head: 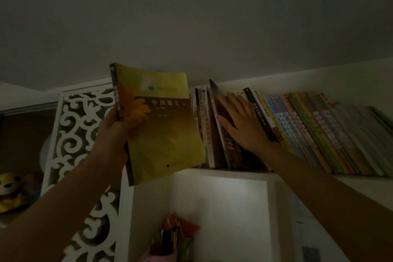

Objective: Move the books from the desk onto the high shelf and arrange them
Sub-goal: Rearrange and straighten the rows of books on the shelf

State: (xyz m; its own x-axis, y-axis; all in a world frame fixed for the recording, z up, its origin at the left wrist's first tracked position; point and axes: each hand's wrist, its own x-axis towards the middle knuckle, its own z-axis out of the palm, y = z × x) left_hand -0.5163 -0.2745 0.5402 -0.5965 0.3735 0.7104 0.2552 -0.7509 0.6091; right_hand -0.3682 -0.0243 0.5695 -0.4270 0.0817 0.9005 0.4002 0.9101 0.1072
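Both forearms reach up from the bottom corners toward the high shelf (234,169). Nearer, the left hand (116,128) grips a yellow book (161,125) by its spine edge, fingers curled round it, holding it upright and slightly tilted in front of the shelf's left end, not yet on the board. Farther in, the right hand (240,122) lies flat with fingers spread against a dark book (221,125), seemingly pressing the leaning row of books (319,132) rightward; whether a gap stands open is hard to tell in the dim light. Many books already stand on the shelf, so much of the moving looks done. The yellow one remains to be slotted in, the row straightened. The desk is out of view, so any books left there cannot be judged.
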